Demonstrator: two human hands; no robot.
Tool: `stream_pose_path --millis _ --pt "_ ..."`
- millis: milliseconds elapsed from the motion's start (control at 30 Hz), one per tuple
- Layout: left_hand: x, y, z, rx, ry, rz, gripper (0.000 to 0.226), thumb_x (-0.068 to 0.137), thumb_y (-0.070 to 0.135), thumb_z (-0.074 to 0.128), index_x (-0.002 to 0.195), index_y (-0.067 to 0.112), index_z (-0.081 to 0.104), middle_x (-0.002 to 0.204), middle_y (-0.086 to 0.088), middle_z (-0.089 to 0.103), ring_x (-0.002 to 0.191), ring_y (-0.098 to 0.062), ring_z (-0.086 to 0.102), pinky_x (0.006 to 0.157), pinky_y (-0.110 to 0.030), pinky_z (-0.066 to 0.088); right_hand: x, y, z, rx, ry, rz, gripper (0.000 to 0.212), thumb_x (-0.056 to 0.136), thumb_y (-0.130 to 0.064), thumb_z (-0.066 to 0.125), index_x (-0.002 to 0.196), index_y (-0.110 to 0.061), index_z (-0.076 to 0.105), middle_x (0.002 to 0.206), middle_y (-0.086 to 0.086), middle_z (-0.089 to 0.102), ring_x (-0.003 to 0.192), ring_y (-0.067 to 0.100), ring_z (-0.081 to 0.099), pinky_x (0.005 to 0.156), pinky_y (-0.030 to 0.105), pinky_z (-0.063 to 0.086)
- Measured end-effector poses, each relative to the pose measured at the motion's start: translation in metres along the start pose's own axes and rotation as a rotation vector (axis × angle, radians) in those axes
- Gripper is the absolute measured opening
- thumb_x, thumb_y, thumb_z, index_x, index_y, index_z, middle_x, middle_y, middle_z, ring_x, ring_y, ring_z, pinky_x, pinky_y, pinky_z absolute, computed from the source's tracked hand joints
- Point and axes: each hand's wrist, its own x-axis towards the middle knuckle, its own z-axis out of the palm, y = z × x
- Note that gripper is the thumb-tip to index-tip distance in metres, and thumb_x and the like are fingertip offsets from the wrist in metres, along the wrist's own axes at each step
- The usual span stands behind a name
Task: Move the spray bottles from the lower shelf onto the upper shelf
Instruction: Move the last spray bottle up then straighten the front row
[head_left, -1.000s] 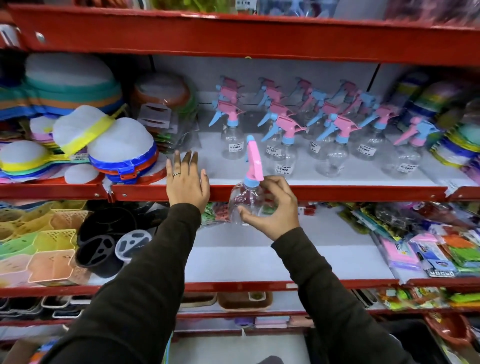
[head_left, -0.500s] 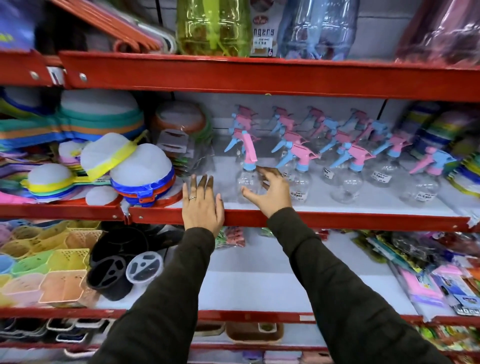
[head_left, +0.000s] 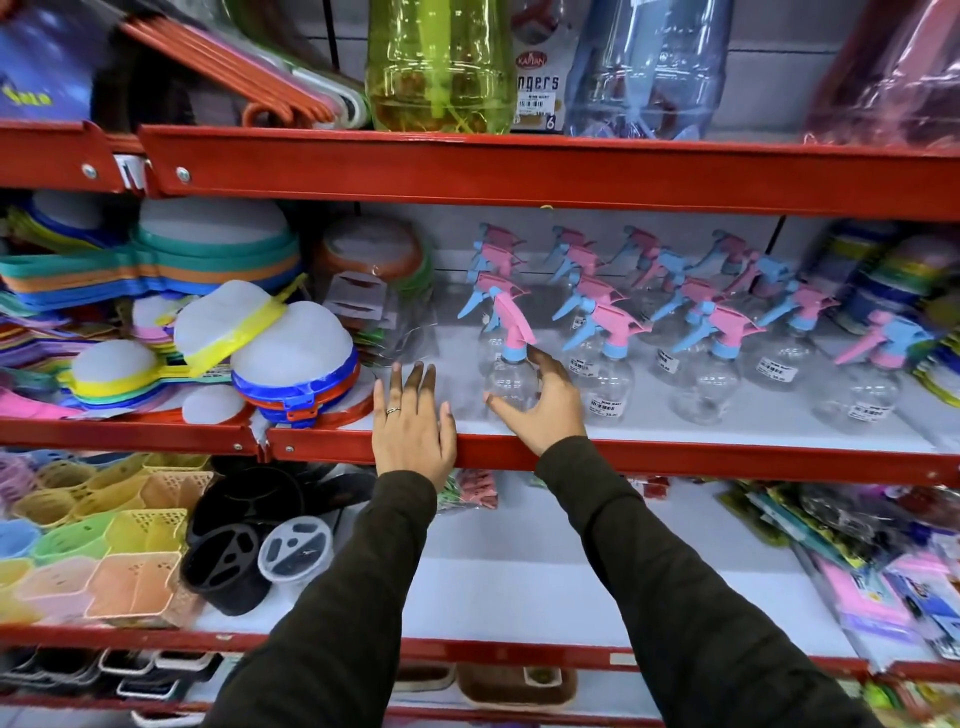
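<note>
A clear spray bottle with a pink trigger and blue collar stands upright on the upper shelf, at the left end of the front row. My right hand curls around it, thumb low on its left side and fingers near the neck. Several more clear spray bottles with pink and blue triggers stand in rows to its right and behind it. My left hand lies flat on the shelf's red front edge, holding nothing. The white lower shelf under my arms shows no spray bottle.
Round white mesh covers with coloured rims are piled left of the bottles. On the lower shelf, pastel baskets and black caddies sit at the left, packaged goods at the right. Large green and blue bottles stand on the top shelf.
My right hand lifted the spray bottle from below the upper shelf's edge and stood it on that shelf. My view tilted upward. The left hand stayed on the edge.
</note>
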Motion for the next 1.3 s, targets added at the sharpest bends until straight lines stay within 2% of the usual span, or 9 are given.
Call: stream_pose_path --millis 100,233,500,633,800,1000,1133,1233,1300 --pt "0.0 0.0 -0.001 0.017 -0.017 -0.004 0.06 0.098 0.038 0.024 0.144 0.005 0.045 0.151 -0.015 0.046 0.148 -0.033 0.028 0.124 -0.05 0.011 0.0 0.0 0.005 -0.044 0.048 0.048 0.083 0.061 -0.054 0.085 0.126 -0.015 0.051 0.124 0.008 0.055 0.121 0.025 0.051 0.103 0.036 0.046" --pt "0.0 0.001 -0.002 0.026 -0.028 -0.01 0.061 0.098 0.039 0.022 0.145 0.006 0.045 0.152 -0.014 0.045 0.149 -0.032 0.027 0.124 -0.05 0.011 0.004 0.002 0.005 -0.073 0.027 0.063 0.076 0.063 -0.047 0.086 0.121 -0.013 0.049 0.119 0.01 0.053 0.116 0.029 0.053 0.099 0.039 0.047" --pt "0.0 0.002 -0.003 0.023 -0.029 -0.016 0.061 0.098 0.039 0.021 0.142 0.005 0.048 0.151 -0.016 0.047 0.148 -0.033 0.028 0.124 -0.051 0.012 0.008 0.002 0.004 -0.008 -0.153 0.066 0.078 0.078 -0.034 0.078 0.145 -0.017 0.041 0.141 0.007 0.055 0.128 0.024 0.054 0.102 0.024 0.041" --pt "0.0 0.002 -0.002 0.02 -0.043 -0.017 0.062 0.098 0.039 0.02 0.144 0.006 0.046 0.152 -0.016 0.045 0.149 -0.033 0.026 0.125 -0.05 0.01 0.004 0.0 0.006 -0.027 -0.089 0.068 0.085 0.074 -0.038 0.079 0.146 -0.018 0.038 0.143 0.007 0.05 0.131 0.022 0.049 0.099 0.018 0.032" --pt "0.001 0.001 -0.002 0.033 -0.07 -0.015 0.062 0.099 0.04 0.02 0.145 0.008 0.045 0.154 -0.015 0.042 0.15 -0.031 0.024 0.125 -0.048 0.007 0.001 0.003 0.006 -0.054 -0.042 0.067 0.077 0.072 -0.039 0.084 0.134 -0.019 0.043 0.13 0.009 0.045 0.12 0.025 0.053 0.098 0.026 0.041" --pt "0.0 0.001 -0.005 0.016 -0.079 -0.008 0.058 0.099 0.039 0.023 0.145 0.011 0.045 0.152 -0.013 0.046 0.148 -0.031 0.03 0.124 -0.049 0.009 0.001 0.002 0.005 -0.066 -0.085 0.067 0.076 0.079 -0.035 0.078 0.143 -0.018 0.041 0.141 0.01 0.044 0.131 0.026 0.047 0.108 0.032 0.039" --pt "0.002 0.002 -0.008 -0.016 -0.126 -0.017 0.057 0.101 0.04 0.023 0.148 0.013 0.04 0.152 -0.012 0.046 0.145 -0.029 0.035 0.124 -0.048 0.012 0.0 0.001 0.003 -0.087 -0.117 0.085 0.087 0.079 -0.042 0.077 0.149 -0.018 0.033 0.149 0.01 0.039 0.137 0.026 0.042 0.11 0.03 0.035" --pt "0.004 0.004 -0.01 -0.104 -0.179 -0.072 0.054 0.102 0.043 0.027 0.142 0.011 0.046 0.142 -0.015 0.055 0.131 -0.031 0.051 0.118 -0.048 0.028 -0.002 -0.001 0.001 -0.073 -0.12 0.104 0.089 0.08 -0.044 0.074 0.152 -0.015 0.029 0.152 0.011 0.037 0.141 0.026 0.038 0.112 0.032 0.034" --pt "0.008 0.01 -0.015 -0.238 -0.208 -0.129 0.051 0.102 0.045 0.028 0.13 0.009 0.052 0.129 -0.018 0.062 0.112 -0.035 0.061 0.098 -0.045 0.048 -0.003 -0.001 -0.001 -0.056 -0.116 0.125 0.086 0.083 -0.04 0.071 0.153 -0.011 0.028 0.152 0.013 0.039 0.14 0.028 0.04 0.112 0.035 0.035"
